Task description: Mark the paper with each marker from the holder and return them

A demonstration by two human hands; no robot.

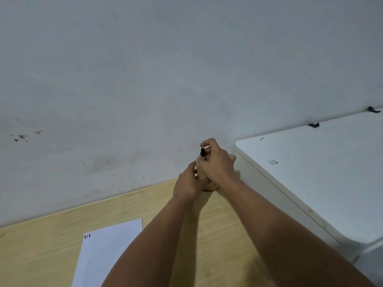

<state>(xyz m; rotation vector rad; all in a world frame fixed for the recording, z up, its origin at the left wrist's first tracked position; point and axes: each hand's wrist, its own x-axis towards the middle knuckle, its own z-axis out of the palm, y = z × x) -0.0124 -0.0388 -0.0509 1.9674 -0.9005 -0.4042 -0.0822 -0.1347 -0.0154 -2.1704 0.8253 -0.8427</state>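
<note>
A pale wooden holder (200, 172) stands on the wooden table (41, 251) near the wall, mostly hidden behind my hands. My left hand (189, 184) wraps around its left side. My right hand (217, 162) is above it, fingers pinched on a black marker (202, 152) whose dark end pokes up over the holder's rim. The marker's lower part is hidden. A white sheet of paper (107, 251) lies at the lower left of the table, with three short marks (87, 236), blue, red and black, in its top left corner.
A white box-like unit (323, 172) with a flat top stands right of the holder, close to my right hand. A grey-white wall (145, 79) rises just behind the table. Bare wood lies between the paper and the holder.
</note>
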